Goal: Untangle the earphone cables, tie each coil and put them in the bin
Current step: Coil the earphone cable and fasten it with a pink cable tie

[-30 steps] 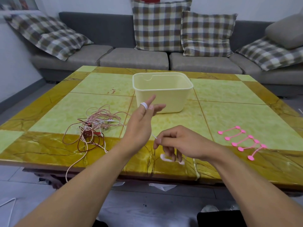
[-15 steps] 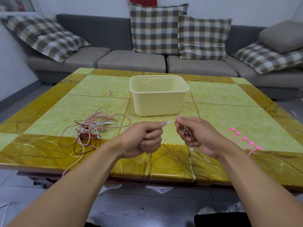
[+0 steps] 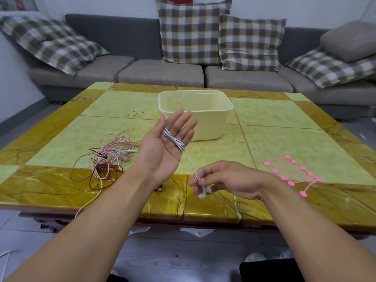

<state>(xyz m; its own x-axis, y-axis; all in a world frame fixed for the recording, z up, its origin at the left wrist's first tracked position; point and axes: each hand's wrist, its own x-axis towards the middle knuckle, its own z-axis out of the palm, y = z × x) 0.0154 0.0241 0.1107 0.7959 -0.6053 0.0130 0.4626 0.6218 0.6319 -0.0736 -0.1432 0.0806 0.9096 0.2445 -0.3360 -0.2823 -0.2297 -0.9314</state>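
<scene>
We see a low table (image 3: 274,127) topped with pale green tiles framed by bands of amber, marble-veined tile, its near edge running across the lower middle of the view. Behind its far edge stands a grey sofa (image 3: 162,72) carrying several brown-and-white checked cushions (image 3: 193,31) against a white wall, with grey flooring below the table.

Our left hand (image 3: 166,145) is raised palm up over the table, fingers straight and spread, and a white earphone cable (image 3: 173,139) is wound in a few turns across the palm, its metal plug lying at the edge of the palm. From there the cable runs down and to the right to our right hand (image 3: 227,180), whose thumb and forefinger pinch it while the other fingers curl loosely; the white earbuds (image 3: 204,192) dangle just below those fingers.

On the table to the left of the left hand lies a tangle of pink, white and dark red cables (image 3: 107,159), one strand trailing over the near edge. A cream plastic bin (image 3: 211,123) stands in the middle of the table, just beyond the raised hand. Near the right edge, well apart from the bin, lie five pink cable ties (image 3: 293,174) in a rough row.
</scene>
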